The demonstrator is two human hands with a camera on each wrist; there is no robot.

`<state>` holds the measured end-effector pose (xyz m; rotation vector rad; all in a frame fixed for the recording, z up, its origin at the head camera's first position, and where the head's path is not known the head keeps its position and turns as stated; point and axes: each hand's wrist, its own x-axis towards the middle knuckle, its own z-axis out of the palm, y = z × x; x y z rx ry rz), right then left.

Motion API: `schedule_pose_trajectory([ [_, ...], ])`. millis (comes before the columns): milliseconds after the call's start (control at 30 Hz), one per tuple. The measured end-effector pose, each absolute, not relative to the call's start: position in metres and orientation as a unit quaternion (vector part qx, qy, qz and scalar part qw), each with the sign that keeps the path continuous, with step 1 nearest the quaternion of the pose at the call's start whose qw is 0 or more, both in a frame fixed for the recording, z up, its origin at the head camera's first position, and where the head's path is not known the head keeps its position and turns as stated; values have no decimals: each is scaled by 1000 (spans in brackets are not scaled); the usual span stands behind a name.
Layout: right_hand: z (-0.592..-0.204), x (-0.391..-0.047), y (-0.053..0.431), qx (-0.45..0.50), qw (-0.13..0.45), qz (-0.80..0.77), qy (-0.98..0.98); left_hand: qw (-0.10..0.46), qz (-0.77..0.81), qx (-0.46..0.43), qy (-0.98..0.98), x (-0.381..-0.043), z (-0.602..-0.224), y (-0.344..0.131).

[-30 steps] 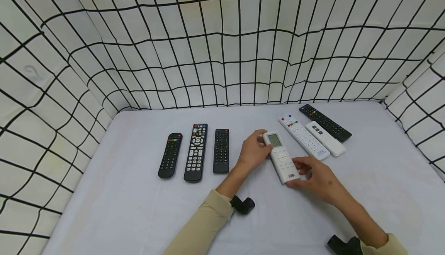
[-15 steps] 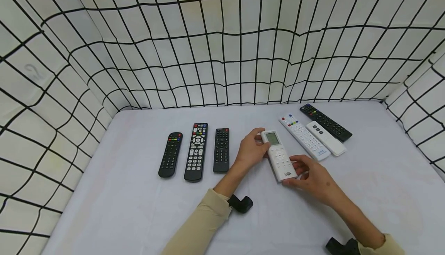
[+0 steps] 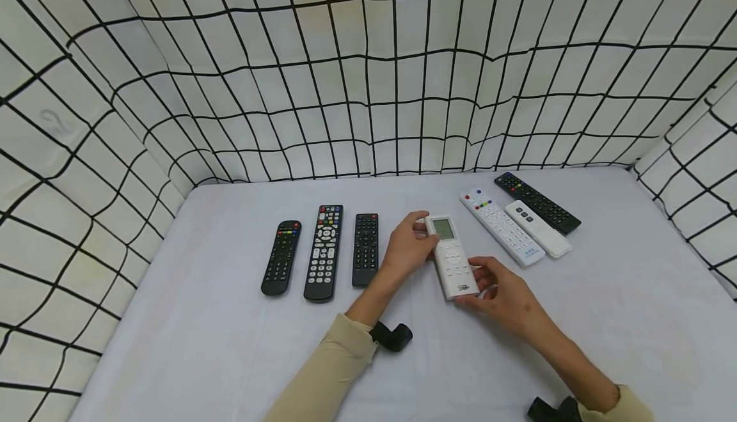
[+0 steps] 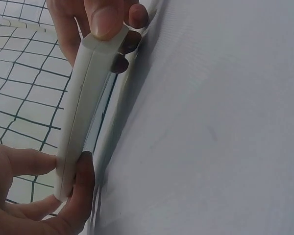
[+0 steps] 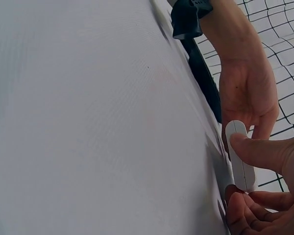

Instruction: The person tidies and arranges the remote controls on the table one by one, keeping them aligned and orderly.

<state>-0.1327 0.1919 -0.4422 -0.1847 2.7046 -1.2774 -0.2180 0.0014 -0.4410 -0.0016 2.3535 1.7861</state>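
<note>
Both hands hold a white air-conditioner remote with a grey screen, just above the white sheet in the head view. My left hand grips its upper left side, thumb on the near edge. At the lower right end, my right hand pinches it between thumb and fingers. From the left wrist, the remote shows edge-on, with left fingers around its lower part. In the right wrist view, the right thumb presses on the end of the remote.
Left of the hands lie three black remotes side by side. On the right, a white remote with coloured buttons, a small white remote and a black remote lie slanted. Black netting covers the surrounding walls.
The white air-conditioner remote has shifted left with both hands and turned a little more upright, toward the row of black remotes. The other remotes have stayed in place.
</note>
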Motion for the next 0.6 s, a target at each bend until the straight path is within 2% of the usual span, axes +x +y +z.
schedule_pose_trajectory([
  [600,-439,-135,169,-55,82,-425,900,91,562,0,822,-221,-438,-15],
])
